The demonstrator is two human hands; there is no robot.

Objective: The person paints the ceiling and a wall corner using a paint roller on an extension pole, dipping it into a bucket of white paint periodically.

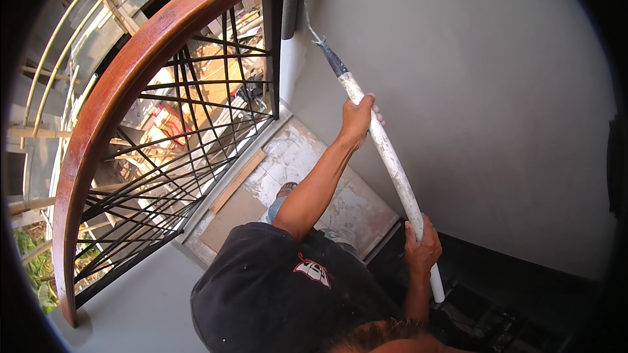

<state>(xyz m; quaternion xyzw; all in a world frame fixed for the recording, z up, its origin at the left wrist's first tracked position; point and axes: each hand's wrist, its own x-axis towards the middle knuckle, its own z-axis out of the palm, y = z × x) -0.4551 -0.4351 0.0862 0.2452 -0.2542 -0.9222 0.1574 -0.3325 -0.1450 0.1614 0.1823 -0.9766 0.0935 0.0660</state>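
Observation:
Both of my hands grip the long white pole of a paint roller point(394, 167), which slants from the lower right up to the far left. My left hand point(358, 121) is closed round the upper part of the pole, below its dark taped end. Lower down, near the pole's bottom end, my right hand point(423, 246) wraps round it. The grey roller sleeve point(290, 12) hangs on a bent wire frame at the wall's far left edge, close beside the black railing post. Whether the sleeve touches the wall point(484, 104) I cannot tell.
On the left a brown wooden handrail point(108, 108) curves over a railing of crossed black bars point(186, 98). Beyond it lies a lower area with planks, poles and plants. The paint-spattered floor point(288, 157) has a wooden strip point(237, 182) along the railing's base. Dark surfaces lie at lower right.

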